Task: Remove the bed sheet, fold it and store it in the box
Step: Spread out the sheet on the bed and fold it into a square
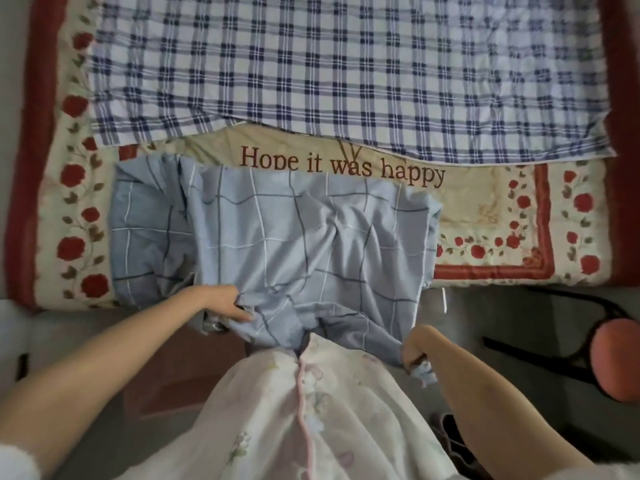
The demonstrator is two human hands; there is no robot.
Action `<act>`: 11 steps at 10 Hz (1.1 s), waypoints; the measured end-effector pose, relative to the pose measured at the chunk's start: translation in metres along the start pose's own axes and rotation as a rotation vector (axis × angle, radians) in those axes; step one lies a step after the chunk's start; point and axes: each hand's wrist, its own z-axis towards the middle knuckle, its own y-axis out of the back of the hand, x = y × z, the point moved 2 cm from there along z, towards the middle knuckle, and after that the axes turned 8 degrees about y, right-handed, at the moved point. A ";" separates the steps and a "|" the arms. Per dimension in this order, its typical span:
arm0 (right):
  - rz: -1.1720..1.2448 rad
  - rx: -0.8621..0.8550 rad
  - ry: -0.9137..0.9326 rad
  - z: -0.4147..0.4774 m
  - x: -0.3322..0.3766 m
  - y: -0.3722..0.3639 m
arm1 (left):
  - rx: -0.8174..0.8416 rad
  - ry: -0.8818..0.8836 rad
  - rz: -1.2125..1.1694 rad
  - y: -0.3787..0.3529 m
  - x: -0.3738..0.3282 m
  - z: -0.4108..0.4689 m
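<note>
Head view, only one camera:

- bed sheet (277, 237): light blue with a thin white and dark grid. It lies rumpled on the near half of the bed (24, 168) and is doubled over, with an under layer sticking out on the left side. Its near edge is pulled off the bed edge toward the person and hangs between the two hands.
- left hand (228, 303): grip is on the sheet's near edge, left of centre. Fingers are curled into a bunch of fabric, thumb lying along the top.
- right hand (415, 348): grip is fisted around the near right corner of the sheet, and a wad of blue fabric pokes out below the fist.
- The hands are well apart, and the sheet sags between them against the person's pale floral garment (311, 410).
- Under the sheet is a floral quilt (485, 216), cream with red roses and a red border, printed "Hope it was happy".
- plaid cloth (311, 64): blue and white, covering the far half of the bed. Its near hem overlaps the quilt just above the lettering.
- Right of the person: stool (620, 358) with a pink round seat and black frame, standing on the grey floor (502, 323).
- dark shoe (450, 434): by the right forearm, low in frame.
</note>
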 end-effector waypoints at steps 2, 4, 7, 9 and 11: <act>0.944 -0.303 0.377 0.028 0.099 0.154 | -0.727 0.079 -0.630 0.164 0.028 -0.031; 1.374 -0.767 1.014 -0.100 0.207 0.408 | -1.706 -0.094 -1.238 0.354 0.028 -0.207; 1.434 -0.599 0.895 -0.074 0.214 0.390 | -1.484 -0.067 -0.888 0.366 0.015 -0.137; 0.984 -0.530 0.563 0.050 0.200 0.330 | -1.219 0.048 -0.536 0.316 0.030 -0.025; 1.044 -0.458 0.535 0.115 0.198 0.280 | -1.172 0.440 -0.582 0.264 0.068 0.049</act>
